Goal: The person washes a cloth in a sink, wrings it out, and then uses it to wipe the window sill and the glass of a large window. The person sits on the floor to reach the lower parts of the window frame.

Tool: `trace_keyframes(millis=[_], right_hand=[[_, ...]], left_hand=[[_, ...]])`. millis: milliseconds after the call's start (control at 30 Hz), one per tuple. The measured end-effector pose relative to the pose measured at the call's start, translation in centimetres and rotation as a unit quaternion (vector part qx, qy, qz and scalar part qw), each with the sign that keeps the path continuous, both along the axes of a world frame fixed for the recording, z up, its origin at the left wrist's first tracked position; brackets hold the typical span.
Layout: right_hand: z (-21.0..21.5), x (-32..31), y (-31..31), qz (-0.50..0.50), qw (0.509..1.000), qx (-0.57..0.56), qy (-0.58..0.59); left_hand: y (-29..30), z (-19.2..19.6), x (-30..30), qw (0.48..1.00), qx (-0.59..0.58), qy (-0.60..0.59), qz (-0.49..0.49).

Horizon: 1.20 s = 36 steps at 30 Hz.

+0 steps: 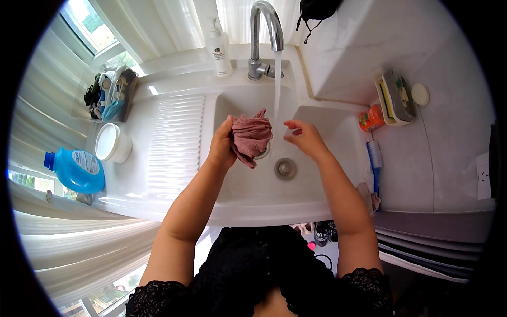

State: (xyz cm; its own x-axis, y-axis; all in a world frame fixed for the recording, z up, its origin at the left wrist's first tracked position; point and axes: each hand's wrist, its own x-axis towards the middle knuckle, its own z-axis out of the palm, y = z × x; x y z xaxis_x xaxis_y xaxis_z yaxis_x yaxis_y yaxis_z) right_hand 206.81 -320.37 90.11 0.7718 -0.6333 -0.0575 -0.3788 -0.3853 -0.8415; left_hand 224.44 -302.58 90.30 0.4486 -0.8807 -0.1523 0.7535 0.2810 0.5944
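My left hand (222, 143) grips a bunched dusty-pink cloth (251, 135), which looks like a small towel, over the basin of a white sink (240, 182). One end of the cloth hangs below the hand. To the right, my right hand (304, 138) is empty, its fingers bent and apart. Between the two hands a stream of water (278, 87) runs down from the chrome faucet (272, 24), beside the cloth. A round drain fitting (285, 169) shows on the basin floor, and another metal ring is partly hidden behind the cloth.
A ribbed washboard (177, 142) forms the sink's left part. Further left stand a white tub (113, 143), a blue detergent bottle (79, 170) and a clear bin (112, 94). A white pump bottle (219, 53) stands behind. At right are an orange container (372, 118) and a blue-handled brush (374, 158).
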Motion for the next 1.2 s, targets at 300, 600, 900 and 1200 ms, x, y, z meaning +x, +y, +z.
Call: trace_keyframes(millis=[300, 600, 900, 1200], right_hand=[[2.4, 3.5, 1.4, -0.128, 0.932, 0.327, -0.091], [-9.6, -0.8, -3.8, -0.063, 0.954, 0.016, 0.294], [-0.3, 4.6, -0.3, -0.003, 0.96, 0.278, -0.039], [3.6, 4.7, 2.8, 0.063, 0.957, 0.283, 0.02]], left_hand=[[0.7, -0.8, -0.6, 0.999, 0.026, 0.003, -0.029], [2.2, -0.2, 0.5, 0.999, 0.008, -0.039, -0.02], [1.4, -1.2, 0.7, 0.997, 0.027, -0.074, -0.015], [0.4, 0.3, -0.3, 0.991, 0.072, -0.105, -0.027]])
